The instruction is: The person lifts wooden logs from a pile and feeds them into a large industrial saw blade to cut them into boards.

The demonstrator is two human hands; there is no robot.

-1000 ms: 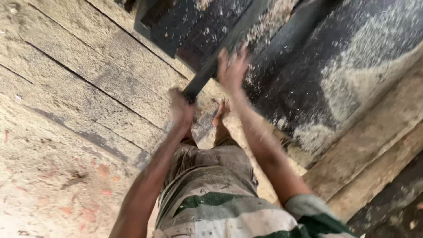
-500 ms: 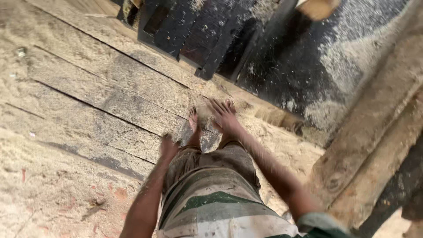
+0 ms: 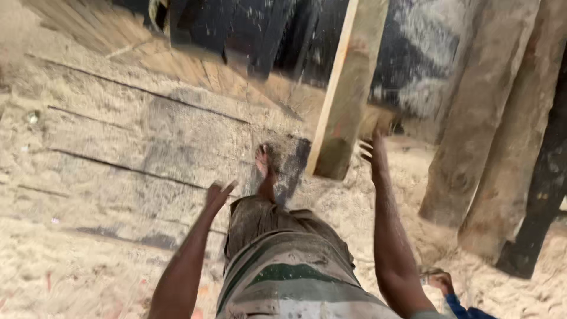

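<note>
I look down at my own legs and a bare foot (image 3: 263, 165) on sawdust-covered boards. My left hand (image 3: 217, 195) hangs open beside my left thigh, fingers spread, holding nothing. My right hand (image 3: 373, 152) is raised with fingers apart, just right of the lower end of a pale wooden beam (image 3: 345, 88) that slants up towards the top of the view. The hand is close to the beam's end but I cannot tell whether it touches it.
Dark sawdust-dusted planks (image 3: 260, 29) lie at the top. Several thick timbers (image 3: 472, 118) lean at the right, with a black one (image 3: 540, 201) at the far right. Wide floor boards (image 3: 118, 147) stretch left. Another person's hand and blue sleeve (image 3: 446, 289) show at bottom right.
Both hands have let go of the dark plank they held a second ago and dropped. The view has swung, and a pale beam now stands by my right hand.
</note>
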